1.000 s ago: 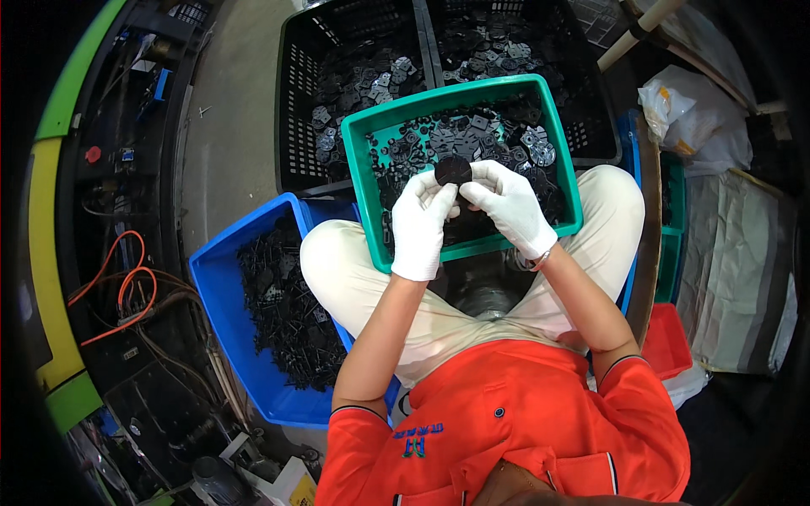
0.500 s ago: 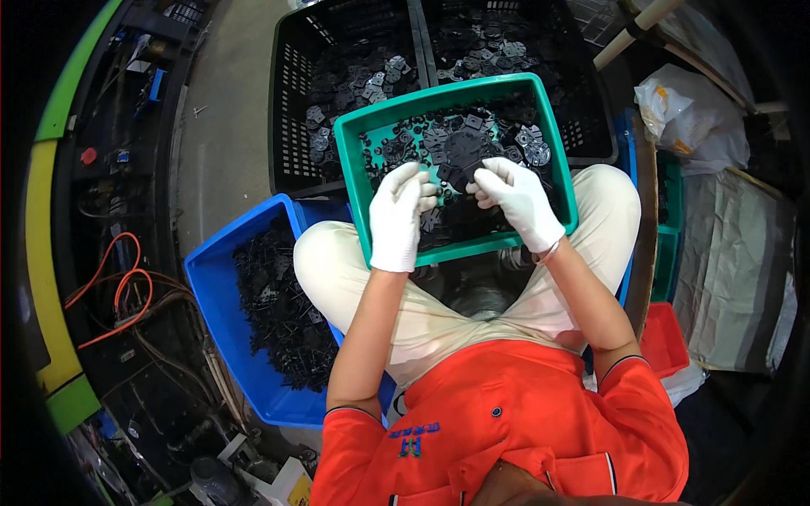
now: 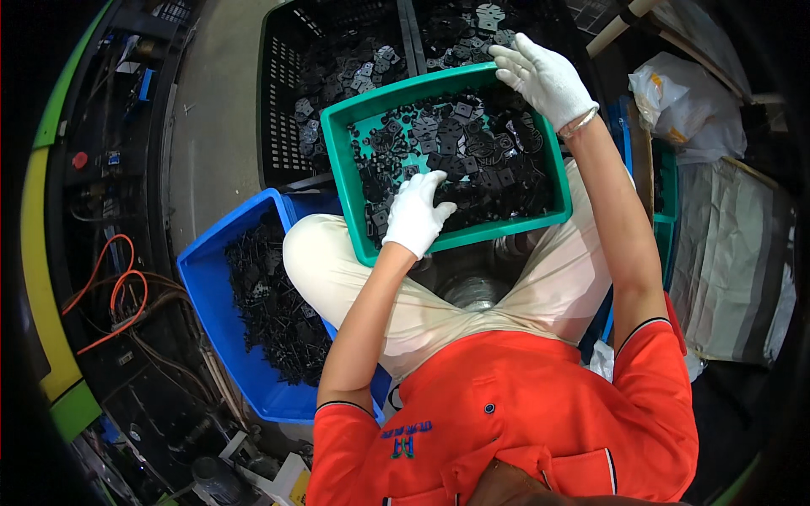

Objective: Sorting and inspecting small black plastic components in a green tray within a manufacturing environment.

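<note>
A green bin (image 3: 445,243) lies across my lap with flat black plates (image 3: 460,139) and small black round pieces (image 3: 371,150) in it. My left hand (image 3: 417,212), in a white glove, is over the near side of the bin. Its thumb and fingers are apart above the black pieces, with nothing visible between them. My right hand (image 3: 544,83), also gloved in white, reaches over the bin's far right corner beside the black crate. Its fingers are stretched out and hold nothing I can see.
Beyond the green bin stands a black slatted crate (image 3: 281,118), split by a divider, with more flat plates. At my left, a blue bin (image 3: 207,274) contains thin black parts (image 3: 291,337). Machinery with an orange cable (image 3: 126,282) lies further left; plastic bags (image 3: 696,105) are at the right.
My right hand has moved from the middle of the green bin to its far right corner, and its fingers have opened. The dark plate near my fingers is no longer held up.
</note>
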